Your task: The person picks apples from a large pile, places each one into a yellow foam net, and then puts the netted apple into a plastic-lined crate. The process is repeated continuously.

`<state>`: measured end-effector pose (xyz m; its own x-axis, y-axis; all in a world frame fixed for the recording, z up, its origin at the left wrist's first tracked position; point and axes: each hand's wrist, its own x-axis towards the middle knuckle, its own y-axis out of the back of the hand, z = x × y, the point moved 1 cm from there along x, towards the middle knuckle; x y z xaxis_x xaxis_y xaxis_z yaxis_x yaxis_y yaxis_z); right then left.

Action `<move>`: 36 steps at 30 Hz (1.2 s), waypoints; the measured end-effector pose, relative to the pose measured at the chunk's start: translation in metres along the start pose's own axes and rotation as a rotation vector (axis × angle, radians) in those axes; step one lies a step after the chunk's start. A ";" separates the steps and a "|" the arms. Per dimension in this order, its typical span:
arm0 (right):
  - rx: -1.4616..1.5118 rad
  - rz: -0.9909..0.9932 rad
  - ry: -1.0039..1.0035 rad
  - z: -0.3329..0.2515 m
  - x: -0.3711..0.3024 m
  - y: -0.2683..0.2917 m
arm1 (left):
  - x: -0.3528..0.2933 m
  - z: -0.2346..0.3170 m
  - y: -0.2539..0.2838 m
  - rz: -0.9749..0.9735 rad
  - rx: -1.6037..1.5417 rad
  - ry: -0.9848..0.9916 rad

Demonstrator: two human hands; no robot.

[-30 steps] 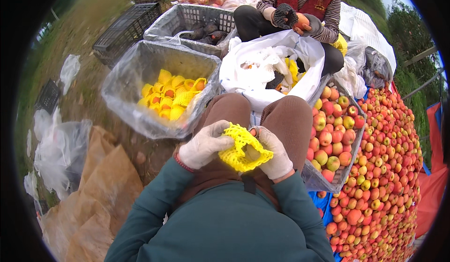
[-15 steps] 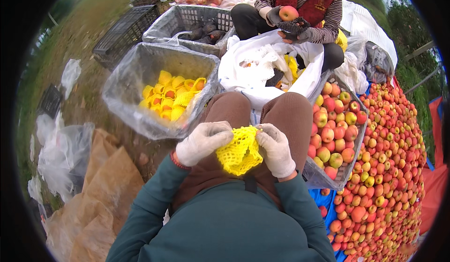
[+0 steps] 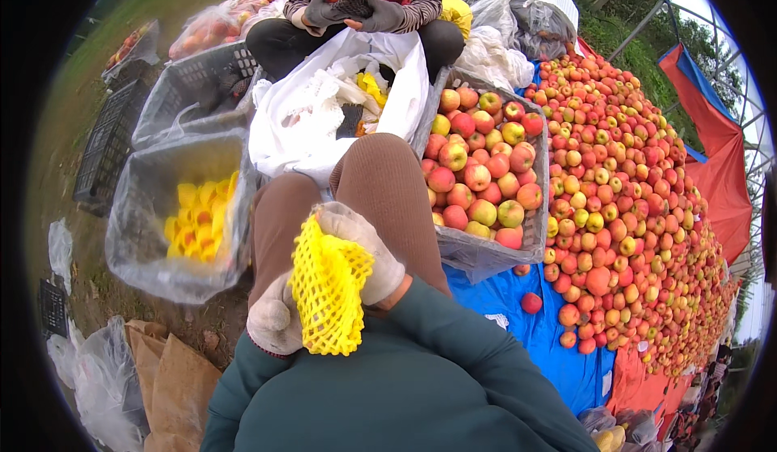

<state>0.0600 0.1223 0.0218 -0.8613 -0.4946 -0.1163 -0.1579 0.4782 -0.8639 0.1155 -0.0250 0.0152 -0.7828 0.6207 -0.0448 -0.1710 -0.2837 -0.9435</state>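
A yellow foam fruit net [image 3: 330,292] hangs stretched between my two gloved hands, above my lap. My right hand [image 3: 364,251], in a whitish glove, grips its upper end, with some fingers hidden behind the mesh. On the net's lower left side my left hand [image 3: 277,316] is closed against its edge; its fingertips are partly covered. I see no apple inside the net. To the right of my knees stands a lined crate [image 3: 486,259] heaped with red and yellow apples [image 3: 477,177].
A plastic-lined crate [image 3: 133,246] on the left holds apples in yellow nets [image 3: 198,219]. Ahead lies an open white sack [image 3: 283,140] of foam scraps. Across from me a co-worker's hands [image 3: 356,8] hold an apple and dark netting. A large apple pile [image 3: 623,209] spreads rightward over blue sheeting [image 3: 518,322].
My view has swung right, showing more of the apple pile. The net is turned more upright and lengthened, my right hand now higher on it and my left hand lower.
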 end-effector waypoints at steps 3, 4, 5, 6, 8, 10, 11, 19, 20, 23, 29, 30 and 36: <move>0.029 0.002 -0.058 0.001 -0.003 0.002 | -0.002 0.002 0.001 -0.112 0.097 0.050; 0.026 -0.009 -0.065 0.005 -0.003 0.003 | -0.004 0.005 0.001 -0.109 0.133 0.003; 0.030 -0.022 -0.067 0.008 -0.004 0.004 | -0.006 0.012 -0.001 -0.101 0.176 -0.038; -0.042 -0.031 -0.059 0.010 -0.006 0.004 | -0.003 0.020 -0.004 -0.143 0.273 -0.110; -0.216 -0.107 0.107 0.024 -0.009 0.013 | 0.004 0.035 -0.008 -0.211 0.456 -0.266; -0.389 -0.107 0.200 0.021 -0.014 0.004 | 0.023 0.037 -0.027 -0.380 0.377 -0.369; -0.433 -0.042 -0.095 0.010 -0.013 0.002 | 0.025 0.036 -0.030 -0.401 0.351 -0.495; -0.492 -0.166 0.331 0.012 -0.007 0.007 | 0.037 0.026 -0.051 -0.079 0.507 -0.227; -0.381 -0.180 0.249 0.003 -0.005 0.009 | 0.038 0.027 -0.046 -0.140 0.477 -0.209; -0.636 0.042 0.214 -0.044 -0.001 0.021 | 0.044 0.025 -0.048 -0.270 0.228 -0.157; -1.234 0.497 0.369 -0.145 -0.028 0.140 | 0.037 0.030 -0.038 -0.024 0.218 -0.302; -1.811 0.525 0.229 -0.149 -0.035 0.175 | 0.039 0.026 -0.037 0.067 0.186 -0.332; -2.298 0.476 -0.402 -0.126 -0.043 0.216 | 0.050 0.031 -0.012 0.186 0.212 -0.285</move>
<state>0.0024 0.3381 -0.0979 -0.9303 -0.0787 -0.3583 -0.3660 0.1318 0.9212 0.0598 -0.0128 0.0344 -0.9417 0.3250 -0.0874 -0.1068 -0.5350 -0.8381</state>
